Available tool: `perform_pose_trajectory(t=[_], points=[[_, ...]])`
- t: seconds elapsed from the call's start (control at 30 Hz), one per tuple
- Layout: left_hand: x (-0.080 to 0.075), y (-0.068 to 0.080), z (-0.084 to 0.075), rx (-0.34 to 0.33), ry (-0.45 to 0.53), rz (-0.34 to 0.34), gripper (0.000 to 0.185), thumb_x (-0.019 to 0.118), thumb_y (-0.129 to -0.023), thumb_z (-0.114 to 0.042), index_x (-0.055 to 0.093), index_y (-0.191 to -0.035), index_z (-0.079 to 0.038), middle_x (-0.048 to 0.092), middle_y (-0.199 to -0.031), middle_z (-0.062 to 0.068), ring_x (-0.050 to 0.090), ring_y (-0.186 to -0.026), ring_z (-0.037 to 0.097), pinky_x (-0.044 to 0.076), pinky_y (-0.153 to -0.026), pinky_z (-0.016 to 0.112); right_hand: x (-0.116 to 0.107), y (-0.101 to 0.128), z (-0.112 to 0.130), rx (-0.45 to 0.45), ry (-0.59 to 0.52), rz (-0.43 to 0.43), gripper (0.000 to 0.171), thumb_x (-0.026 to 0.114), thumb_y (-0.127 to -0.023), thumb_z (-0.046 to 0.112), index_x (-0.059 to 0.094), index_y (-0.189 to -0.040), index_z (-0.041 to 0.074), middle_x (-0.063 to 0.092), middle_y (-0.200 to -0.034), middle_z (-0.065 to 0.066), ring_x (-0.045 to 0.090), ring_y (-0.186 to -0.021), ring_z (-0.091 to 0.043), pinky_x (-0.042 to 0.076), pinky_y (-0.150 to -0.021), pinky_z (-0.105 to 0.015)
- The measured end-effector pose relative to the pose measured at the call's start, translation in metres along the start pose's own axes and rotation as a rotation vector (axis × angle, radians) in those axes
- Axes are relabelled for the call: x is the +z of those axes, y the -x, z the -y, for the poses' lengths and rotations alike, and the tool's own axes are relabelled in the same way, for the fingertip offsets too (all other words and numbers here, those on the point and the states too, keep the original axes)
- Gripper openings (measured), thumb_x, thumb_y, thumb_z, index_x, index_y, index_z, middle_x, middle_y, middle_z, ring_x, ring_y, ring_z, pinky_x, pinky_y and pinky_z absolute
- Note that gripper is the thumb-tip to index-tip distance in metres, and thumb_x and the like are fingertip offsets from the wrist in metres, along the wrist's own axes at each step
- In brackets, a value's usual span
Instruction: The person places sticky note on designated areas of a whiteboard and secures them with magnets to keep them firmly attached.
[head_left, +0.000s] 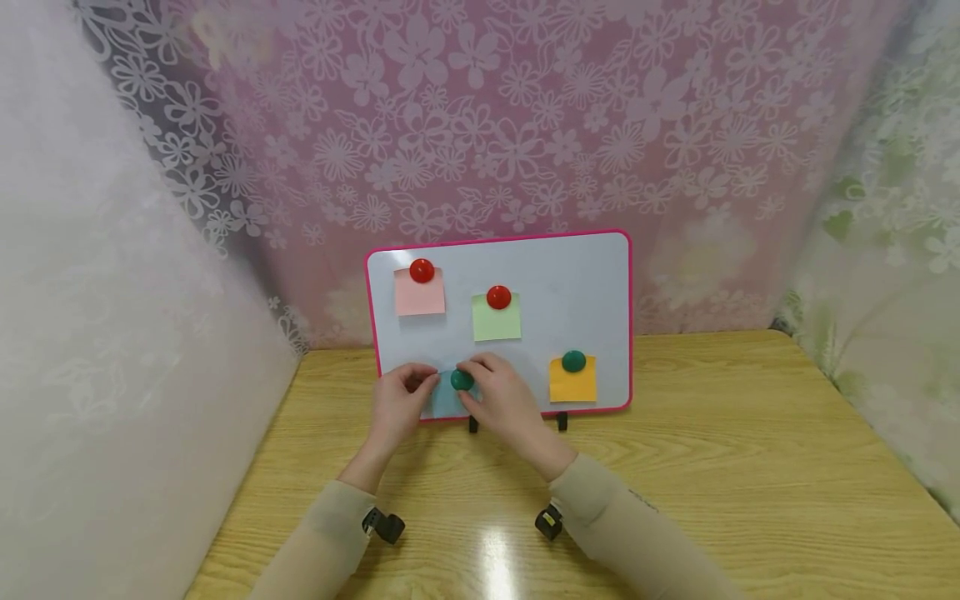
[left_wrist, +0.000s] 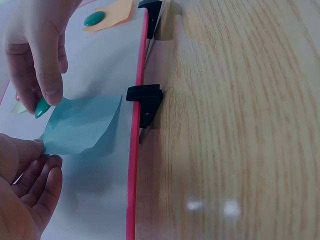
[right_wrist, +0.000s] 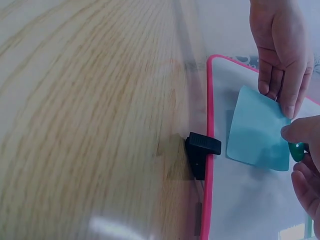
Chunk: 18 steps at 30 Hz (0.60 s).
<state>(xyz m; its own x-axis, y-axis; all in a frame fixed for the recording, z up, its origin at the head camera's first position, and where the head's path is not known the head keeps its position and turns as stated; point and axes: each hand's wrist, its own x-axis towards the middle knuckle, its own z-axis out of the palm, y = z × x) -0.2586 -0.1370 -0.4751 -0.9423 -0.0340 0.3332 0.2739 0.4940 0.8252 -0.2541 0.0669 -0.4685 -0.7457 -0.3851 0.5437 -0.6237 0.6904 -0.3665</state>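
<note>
A whiteboard (head_left: 566,292) with a pink rim stands tilted on the wooden table. Low on its left half is a blue sticky note (left_wrist: 82,125), its lower part curling off the surface in the left wrist view. My left hand (head_left: 397,402) pinches the note's upper left corner between thumb and finger. A round green magnet (right_wrist: 297,151) is gripped by my right hand (head_left: 508,402), right at the note's top edge. Both hands are close together, with the magnet between their fingertips in the head view.
Red magnets hold a pink note (head_left: 420,298) and a light green note (head_left: 497,325) higher on the board. A second green magnet (head_left: 573,361) holds an orange note (head_left: 573,387) at lower right. Black feet (right_wrist: 202,145) clip the board's bottom edge. Floral curtains (head_left: 487,125) surround the table (head_left: 712,450).
</note>
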Motion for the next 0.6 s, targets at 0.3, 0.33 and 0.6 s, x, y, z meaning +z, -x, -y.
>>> perform_pose_trajectory(t=[0.3, 0.33, 0.6], points=[[0.001, -0.002, -0.001, -0.006, -0.01, -0.006, 0.009, 0.079, -0.1, -0.014, 0.082, -0.101, -0.006, 0.077, -0.09, 0.003, 0.067, -0.079, 0.018, 0.054, -0.069, 0.029, 0.005, -0.004, -0.002, -0.029, 0.022, -0.015, 0.038, 0.089, -0.09, 0.014, 0.075, -0.125, 0.003, 0.069, -0.119, -0.01, 0.067, -0.107, -0.026, 0.058, -0.097, -0.035], [0.001, -0.002, -0.001, -0.003, -0.009, -0.005, 0.009, 0.079, -0.1, -0.014, 0.082, -0.101, -0.006, 0.077, -0.09, 0.003, 0.067, -0.079, 0.018, 0.055, -0.07, 0.029, 0.006, -0.004, -0.002, -0.033, 0.024, -0.016, 0.039, 0.089, -0.09, 0.014, 0.075, -0.125, 0.002, 0.068, -0.119, -0.01, 0.067, -0.107, -0.026, 0.058, -0.097, -0.035], [0.002, -0.002, -0.001, 0.01, -0.01, -0.011, 0.01, 0.078, -0.101, -0.014, 0.083, -0.102, -0.005, 0.078, -0.091, 0.004, 0.069, -0.079, 0.018, 0.056, -0.07, 0.03, 0.011, -0.009, -0.001, -0.051, 0.047, -0.025, 0.039, 0.089, -0.091, 0.016, 0.076, -0.124, 0.002, 0.069, -0.119, -0.01, 0.067, -0.108, -0.025, 0.059, -0.096, -0.033]])
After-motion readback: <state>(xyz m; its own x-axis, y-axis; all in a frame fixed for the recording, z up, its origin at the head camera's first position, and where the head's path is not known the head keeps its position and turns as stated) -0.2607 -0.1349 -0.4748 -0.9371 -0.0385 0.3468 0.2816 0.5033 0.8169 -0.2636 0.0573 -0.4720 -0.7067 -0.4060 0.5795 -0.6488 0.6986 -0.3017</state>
